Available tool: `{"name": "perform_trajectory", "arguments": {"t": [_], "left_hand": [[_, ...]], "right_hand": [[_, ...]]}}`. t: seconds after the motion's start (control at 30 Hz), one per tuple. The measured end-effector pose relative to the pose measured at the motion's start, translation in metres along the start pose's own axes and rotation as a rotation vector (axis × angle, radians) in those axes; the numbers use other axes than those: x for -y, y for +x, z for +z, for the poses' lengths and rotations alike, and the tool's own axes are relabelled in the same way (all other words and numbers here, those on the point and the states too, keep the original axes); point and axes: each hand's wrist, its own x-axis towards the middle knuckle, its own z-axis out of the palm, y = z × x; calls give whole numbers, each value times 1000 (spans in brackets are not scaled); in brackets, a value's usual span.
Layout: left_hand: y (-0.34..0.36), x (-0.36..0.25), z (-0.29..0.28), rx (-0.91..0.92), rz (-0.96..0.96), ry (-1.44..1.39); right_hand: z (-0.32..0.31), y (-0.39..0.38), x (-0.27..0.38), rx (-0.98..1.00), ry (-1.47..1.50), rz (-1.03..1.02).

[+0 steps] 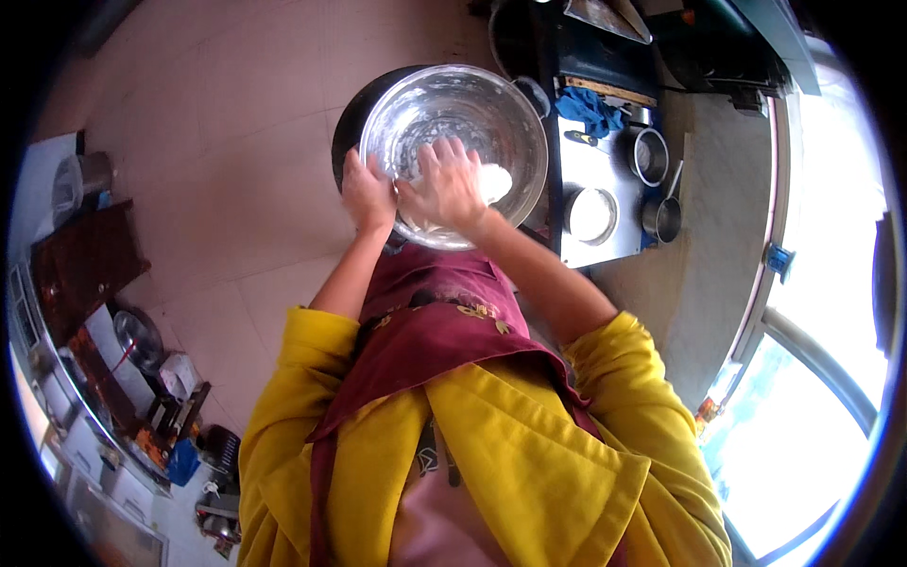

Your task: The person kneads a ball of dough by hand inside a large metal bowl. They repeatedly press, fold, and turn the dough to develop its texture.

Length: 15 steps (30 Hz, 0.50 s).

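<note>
A wide metal bowl with whitish smears over its inside lies in front of me. Within it a lump of white dough shows beside my right hand, which presses down on it with fingers stretched out. Part of the dough is hidden beneath that palm. My left hand is at the bowl's left rim, its thumb side against the edge, and appears to grip it. A dark round pot or stand shows from under the bowl on the left.
Right of the bowl, a white-topped table carries a white-filled round pan, saucepans and a blue cloth. Shelves with kitchenware line the far left. A bright window is at the right.
</note>
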Motion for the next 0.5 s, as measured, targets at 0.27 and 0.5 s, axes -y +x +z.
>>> {"name": "perform_trajectory", "arguments": {"t": [0.27,0.5], "left_hand": [[-8,4,6,-105,103,-48],[-6,-1,0,-9,3,-148]], "right_hand": [[47,-12,-37,-487,171,-372],[56,63,-44,-463,234,-433]]}}
